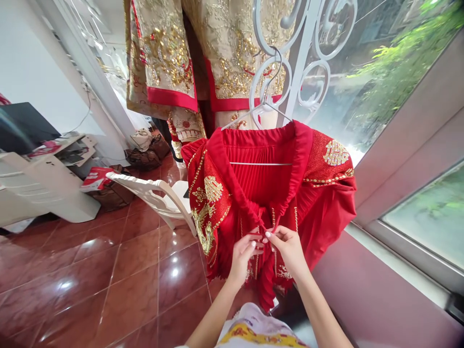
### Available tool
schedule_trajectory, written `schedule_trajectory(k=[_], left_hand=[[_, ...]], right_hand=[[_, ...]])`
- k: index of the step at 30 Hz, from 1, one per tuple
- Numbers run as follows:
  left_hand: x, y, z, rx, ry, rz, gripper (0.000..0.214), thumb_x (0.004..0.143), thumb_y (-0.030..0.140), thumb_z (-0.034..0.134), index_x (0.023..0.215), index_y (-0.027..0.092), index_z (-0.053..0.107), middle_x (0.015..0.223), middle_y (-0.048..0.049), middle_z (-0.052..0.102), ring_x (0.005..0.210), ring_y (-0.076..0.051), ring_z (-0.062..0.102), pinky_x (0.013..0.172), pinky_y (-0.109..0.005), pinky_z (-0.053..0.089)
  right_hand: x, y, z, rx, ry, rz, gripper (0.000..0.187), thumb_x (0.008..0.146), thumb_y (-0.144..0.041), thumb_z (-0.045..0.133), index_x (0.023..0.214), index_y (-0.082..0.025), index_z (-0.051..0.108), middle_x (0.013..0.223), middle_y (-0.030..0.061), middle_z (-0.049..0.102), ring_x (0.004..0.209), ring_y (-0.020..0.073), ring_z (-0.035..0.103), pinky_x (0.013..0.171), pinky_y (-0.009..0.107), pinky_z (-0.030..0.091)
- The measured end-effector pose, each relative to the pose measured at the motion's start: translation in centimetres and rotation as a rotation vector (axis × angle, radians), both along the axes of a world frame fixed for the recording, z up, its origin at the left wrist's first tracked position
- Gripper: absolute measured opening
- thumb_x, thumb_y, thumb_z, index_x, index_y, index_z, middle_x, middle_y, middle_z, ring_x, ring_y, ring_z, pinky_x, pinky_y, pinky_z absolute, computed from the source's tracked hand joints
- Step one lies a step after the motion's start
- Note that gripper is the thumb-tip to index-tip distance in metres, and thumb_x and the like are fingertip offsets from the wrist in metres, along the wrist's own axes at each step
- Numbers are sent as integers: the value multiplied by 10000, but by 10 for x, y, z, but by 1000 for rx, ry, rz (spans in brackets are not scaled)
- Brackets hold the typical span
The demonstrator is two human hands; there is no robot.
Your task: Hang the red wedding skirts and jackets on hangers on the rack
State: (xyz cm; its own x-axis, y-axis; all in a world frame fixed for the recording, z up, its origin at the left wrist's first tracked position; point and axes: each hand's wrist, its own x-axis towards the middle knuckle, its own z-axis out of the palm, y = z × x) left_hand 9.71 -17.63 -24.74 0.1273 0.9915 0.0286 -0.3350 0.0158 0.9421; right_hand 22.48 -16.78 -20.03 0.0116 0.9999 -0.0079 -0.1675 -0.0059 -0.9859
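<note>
Ok so a thin red cord [278,221] is pinched in the right hand [289,245], just below the gathered edge of the red garment [259,186] hung on a wire hanger [261,164]. The cord's length is slanted upward from those fingertips. The left hand [242,252] is curled loosely just beside; whether anything's gripped there can't be told.

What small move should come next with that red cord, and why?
Probably draw the red cord gently snug: the right hand pinches it, the left hand is close beside, and the red garment hangs wide open at the neck. Whether the cord is knotted, I cannot tell.
</note>
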Motion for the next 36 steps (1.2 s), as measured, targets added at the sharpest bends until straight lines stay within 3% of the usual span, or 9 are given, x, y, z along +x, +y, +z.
schedule_trajectory(k=[3,6,11,15,19,25,30,33,36], left_hand=[[-7,-5,15,231,252,255,246,841,288,515,977,161,677,996,-103,669,769,-156,630,734,-307,527],[-1,-1,33,503,525,306,187,820,201,532,897,189,701,853,-66,680,769,-151,624,736,-284,509],[14,15,53,398,601,413,75,727,120,580,688,177,609,724,-6,569,665,-116,556,623,-235,462],[22,20,45,139,268,464,157,703,95,565,759,195,457,715,35,521,645,-97,548,622,-221,455],[22,17,42,-49,-104,289,237,752,143,564,948,188,438,830,-16,623,757,-123,619,748,-279,478],[6,9,39,-187,-386,197,322,647,176,739,861,152,499,774,-23,648,752,-118,620,761,-267,472],[-15,-3,39,-152,-726,190,280,614,116,730,745,184,492,692,31,583,703,-84,569,757,-245,452],[-31,-12,62,-36,-946,34,242,609,180,708,725,195,496,622,53,473,616,-74,493,726,-272,452],[-46,-19,87,154,-942,3,234,604,213,699,753,214,518,593,66,390,556,-65,419,727,-301,454]], right_hand=[[-4,1,-7,2,-8,1,296,669,-421,688,687,-144,586,563,12,587,430,67,375,408,205,281],[-9,2,-9,48,-46,1,267,676,-378,677,637,-155,537,539,-23,518,452,67,352,420,201,273],[-12,-2,-7,184,-249,-78,209,741,-318,589,628,-155,521,577,-21,493,543,95,404,506,209,333],[-13,-5,-9,252,-388,-76,219,778,-316,532,626,-159,521,567,-13,493,535,106,419,498,211,336],[-14,-6,-9,314,-443,-53,208,808,-303,500,660,-163,540,591,-3,539,542,111,451,519,212,361],[-13,-6,-6,289,-476,-55,264,816,-370,521,659,-158,542,575,-11,504,532,103,416,514,218,350],[-16,-7,1,243,-346,14,314,783,-420,550,615,-157,510,554,-22,455,524,92,387,500,214,339],[-10,-6,13,221,-315,124,330,774,-430,560,612,-144,527,521,-32,419,494,76,340,469,207,299],[1,-8,31,248,-370,217,313,790,-411,553,661,-130,598,497,-31,437,466,68,337,447,203,280]])
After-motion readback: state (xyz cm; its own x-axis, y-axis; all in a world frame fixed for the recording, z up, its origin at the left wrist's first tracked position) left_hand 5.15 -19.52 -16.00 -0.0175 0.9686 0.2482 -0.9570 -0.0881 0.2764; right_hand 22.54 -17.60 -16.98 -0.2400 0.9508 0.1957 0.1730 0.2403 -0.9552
